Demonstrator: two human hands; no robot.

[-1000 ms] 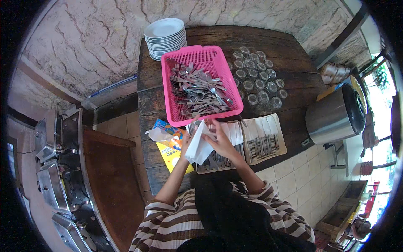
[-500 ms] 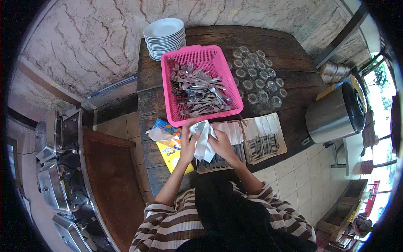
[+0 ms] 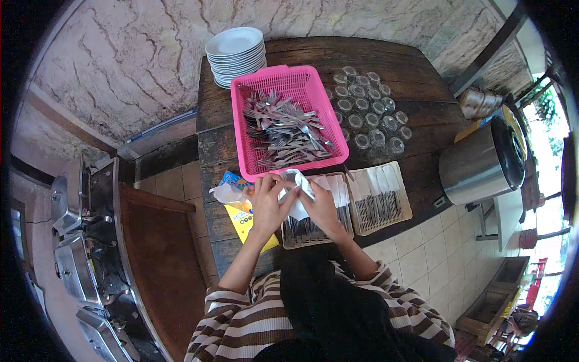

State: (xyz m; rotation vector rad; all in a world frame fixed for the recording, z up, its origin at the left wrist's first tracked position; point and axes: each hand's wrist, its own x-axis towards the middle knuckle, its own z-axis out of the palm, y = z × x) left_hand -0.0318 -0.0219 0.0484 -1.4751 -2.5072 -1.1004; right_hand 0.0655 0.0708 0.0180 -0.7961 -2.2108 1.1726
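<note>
In front of me a white paper napkin (image 3: 294, 176) is pinched between my left hand (image 3: 270, 202) and my right hand (image 3: 322, 210). Both hands have their fingers closed on it; whether cutlery lies inside the paper cannot be seen. Below them sits a plastic tray (image 3: 304, 244) with cutlery and white napkins, partly hidden by my right hand. Just beyond is a pink basket (image 3: 242, 142) heaped with forks and other metal cutlery (image 3: 286, 130). A yellow and blue napkin pack (image 3: 240, 224) with white paper sticking out lies beside my left hand.
A second, beige tray (image 3: 408, 212) holds napkin-wrapped cutlery. Stacked white plates (image 3: 236, 57) stand at the far left of the wooden table (image 3: 416, 66). Several glasses (image 3: 374, 120) are right of the basket. A large steel pot (image 3: 476, 166) stands right; chafing dishes (image 3: 75, 265) line the left.
My left hand has shifted round, its fingers now bent over the napkin's top. The napkin is more bunched up, and its hanging end is drawn up between my hands.
</note>
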